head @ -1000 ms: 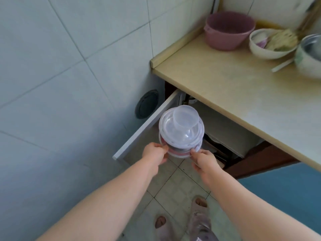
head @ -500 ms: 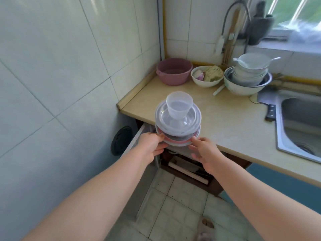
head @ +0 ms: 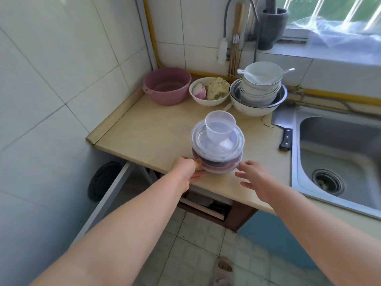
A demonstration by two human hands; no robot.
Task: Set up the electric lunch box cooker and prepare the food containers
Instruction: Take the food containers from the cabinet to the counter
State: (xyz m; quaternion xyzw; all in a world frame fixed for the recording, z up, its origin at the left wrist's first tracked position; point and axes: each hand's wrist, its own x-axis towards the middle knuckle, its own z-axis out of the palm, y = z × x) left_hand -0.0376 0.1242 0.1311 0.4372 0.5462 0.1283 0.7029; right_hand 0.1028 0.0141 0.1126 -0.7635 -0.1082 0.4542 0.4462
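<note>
Barely begun: lunch box cooker (head: 216, 153), clear cup (head: 220, 127) on top, sits on counter (head: 144, 139) left of sink (head: 338, 153); left hand (head: 188, 169) grips its base, right hand (head: 252, 176) spread, free; containers still unpacked.

countertop (head: 156, 131) | lunch box stack (head: 217, 149) | pink basin (head: 167, 85) | bowls (head: 257, 96) | cleaver (head: 283, 129)
</note>
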